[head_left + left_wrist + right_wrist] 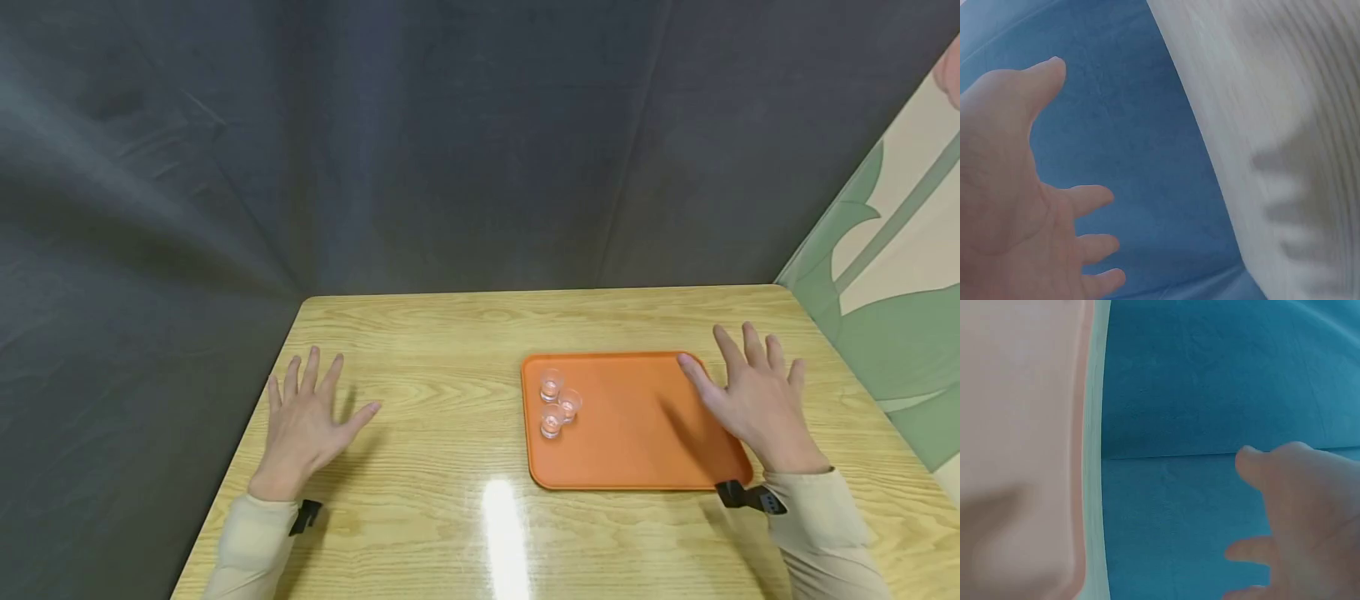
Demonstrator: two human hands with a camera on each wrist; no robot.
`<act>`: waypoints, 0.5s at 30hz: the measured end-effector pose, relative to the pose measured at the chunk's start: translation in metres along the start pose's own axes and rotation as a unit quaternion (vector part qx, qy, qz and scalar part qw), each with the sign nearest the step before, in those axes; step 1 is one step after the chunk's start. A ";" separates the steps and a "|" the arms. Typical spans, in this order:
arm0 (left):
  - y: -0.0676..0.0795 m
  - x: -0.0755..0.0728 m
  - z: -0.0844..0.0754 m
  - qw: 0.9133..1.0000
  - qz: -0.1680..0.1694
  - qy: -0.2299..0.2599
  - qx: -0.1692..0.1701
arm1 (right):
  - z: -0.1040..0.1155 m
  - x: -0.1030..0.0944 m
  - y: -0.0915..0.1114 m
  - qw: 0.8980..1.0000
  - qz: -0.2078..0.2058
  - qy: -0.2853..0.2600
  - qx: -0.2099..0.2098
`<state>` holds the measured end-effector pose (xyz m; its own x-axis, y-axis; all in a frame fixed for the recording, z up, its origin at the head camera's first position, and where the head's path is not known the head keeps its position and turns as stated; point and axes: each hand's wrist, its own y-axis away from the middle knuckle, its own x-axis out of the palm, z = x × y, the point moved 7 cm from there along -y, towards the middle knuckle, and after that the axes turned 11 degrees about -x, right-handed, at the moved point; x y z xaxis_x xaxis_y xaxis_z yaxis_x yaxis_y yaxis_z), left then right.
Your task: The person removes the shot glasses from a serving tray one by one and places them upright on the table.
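On the right half of the table lies an orange tray (630, 450). Three small clear glasses stand close together at its left end: a rear glass (551, 385), a front glass (552, 422) and a third glass (570, 405) just right of them. My left hand (303, 433) hovers over the table's left side, fingers spread, holding nothing; the left wrist view shows its palm (1010, 206) and the shadow of its fingers on the wood. Over the tray's right edge is my right hand (765, 408), also spread and holding nothing. In the right wrist view that hand (1310, 519) is partly cut off.
The wooden table (435, 367) has a bright glare patch near its front. Dark blue cloth (465, 150) hangs behind it and along the left side. At the right is a wall with a painted leaf pattern (907, 333).
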<state>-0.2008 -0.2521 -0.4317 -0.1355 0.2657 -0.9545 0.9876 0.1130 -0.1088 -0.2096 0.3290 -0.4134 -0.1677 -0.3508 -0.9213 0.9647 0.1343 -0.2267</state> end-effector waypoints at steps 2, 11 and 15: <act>0.001 0.005 -0.004 1.000 0.004 0.002 0.004 | 0.001 -0.002 -0.001 1.000 -0.018 -0.003 -0.001; 0.007 0.028 -0.046 0.998 0.015 0.020 0.058 | -0.014 -0.005 -0.014 0.991 -0.061 -0.100 0.068; 0.012 0.037 -0.076 0.995 0.000 0.020 0.099 | -0.036 0.005 -0.018 0.979 -0.073 -0.151 0.119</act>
<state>-0.2001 -0.1684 -0.4477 -0.1345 0.3041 -0.9431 0.9833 -0.0769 -0.1650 -0.2351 0.3585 -0.4257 -0.2744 -0.6121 -0.7416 0.9609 -0.1455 -0.2354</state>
